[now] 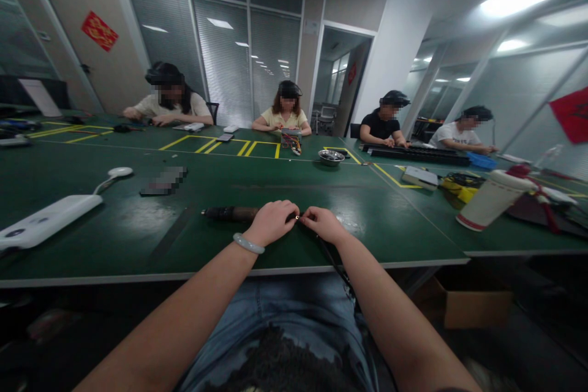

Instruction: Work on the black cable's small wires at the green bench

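Observation:
On the green table, a dark screwdriver-like tool lies sideways, its tip pointing left. My left hand, with a pale bracelet on the wrist, covers the tool's right end, and its fingers are curled together. Close against it, my right hand pinches at a small shiny piece between the two hands; which hand grips it is hard to tell. A black cable runs from beneath my right hand over the table edge toward my lap.
A white device and a phone lie left. Ahead stands a metal bowl; right are a white box and a tilted paper cup. Several people sit across the table. An open carton is below right.

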The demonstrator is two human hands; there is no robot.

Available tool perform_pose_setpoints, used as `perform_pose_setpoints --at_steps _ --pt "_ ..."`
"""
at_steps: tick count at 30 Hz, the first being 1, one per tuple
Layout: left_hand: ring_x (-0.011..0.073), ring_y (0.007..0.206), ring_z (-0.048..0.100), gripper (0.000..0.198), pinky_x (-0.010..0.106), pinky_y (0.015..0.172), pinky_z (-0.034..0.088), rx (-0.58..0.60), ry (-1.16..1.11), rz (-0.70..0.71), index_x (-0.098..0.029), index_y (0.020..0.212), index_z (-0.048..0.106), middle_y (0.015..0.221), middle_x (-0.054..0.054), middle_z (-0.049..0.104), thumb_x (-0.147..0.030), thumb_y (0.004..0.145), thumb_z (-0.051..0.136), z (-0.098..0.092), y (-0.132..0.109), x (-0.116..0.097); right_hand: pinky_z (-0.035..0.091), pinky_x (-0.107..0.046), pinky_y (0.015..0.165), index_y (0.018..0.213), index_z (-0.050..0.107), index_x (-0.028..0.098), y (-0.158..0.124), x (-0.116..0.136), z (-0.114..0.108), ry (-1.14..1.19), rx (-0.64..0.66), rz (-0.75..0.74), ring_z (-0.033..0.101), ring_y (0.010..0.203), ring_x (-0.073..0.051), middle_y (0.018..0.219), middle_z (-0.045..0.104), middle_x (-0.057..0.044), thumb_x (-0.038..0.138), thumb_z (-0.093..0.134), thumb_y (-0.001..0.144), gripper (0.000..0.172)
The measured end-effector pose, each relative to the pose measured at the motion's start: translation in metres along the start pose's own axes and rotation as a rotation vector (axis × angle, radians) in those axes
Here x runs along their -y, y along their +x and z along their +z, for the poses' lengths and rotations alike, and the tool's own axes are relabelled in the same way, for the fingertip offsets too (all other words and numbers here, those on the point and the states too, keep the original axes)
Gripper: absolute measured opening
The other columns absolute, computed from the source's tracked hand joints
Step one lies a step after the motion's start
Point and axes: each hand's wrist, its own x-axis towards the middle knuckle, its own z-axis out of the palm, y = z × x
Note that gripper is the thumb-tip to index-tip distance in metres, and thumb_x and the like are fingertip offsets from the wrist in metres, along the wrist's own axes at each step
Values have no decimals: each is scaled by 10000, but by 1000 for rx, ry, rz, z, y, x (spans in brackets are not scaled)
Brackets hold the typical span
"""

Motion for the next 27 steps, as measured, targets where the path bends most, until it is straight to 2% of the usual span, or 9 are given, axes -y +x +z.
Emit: perform_pose_setpoints --at_steps 27 --pt "187 895 579 129 312 802 425 -10 5 -7 -235 954 604 951 28 625 -288 861 531 1 1 0 358 -221 545 811 644 194 -2 2 -1 -6 1 7 542 633 -116 704 630 14 416 559 848 241"
